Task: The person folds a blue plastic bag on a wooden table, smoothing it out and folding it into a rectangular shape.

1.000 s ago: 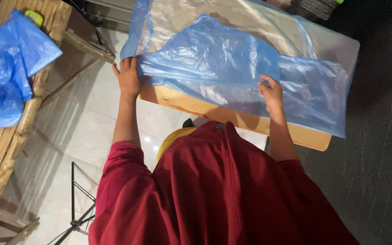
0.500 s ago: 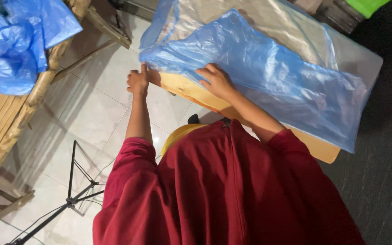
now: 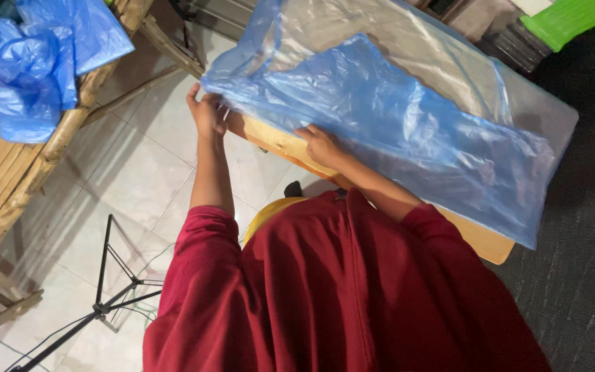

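A large blue plastic sheet (image 3: 394, 117) lies over a clear plastic layer (image 3: 380, 41) on a wooden table (image 3: 278, 143). My left hand (image 3: 204, 110) pinches the sheet's corner at the table's left corner. My right hand (image 3: 319, 146) rests flat on the blue sheet near the table's front edge, a short way right of the left hand. Both forearms are bare below red sleeves (image 3: 201, 234). The sheet's right end hangs over the table's right side.
A bamboo bench (image 3: 8, 186) at the left carries crumpled blue plastic bags (image 3: 29, 62). A black tripod stand (image 3: 105, 303) stands on the white tile floor. A yellow object (image 3: 270, 210) sits under the table edge. Dark carpet (image 3: 587, 241) lies at right, a green object (image 3: 573, 14) at top right.
My right hand has slid left along the front edge of the sheet, toward my left hand. My left hand has kept hold of the corner.
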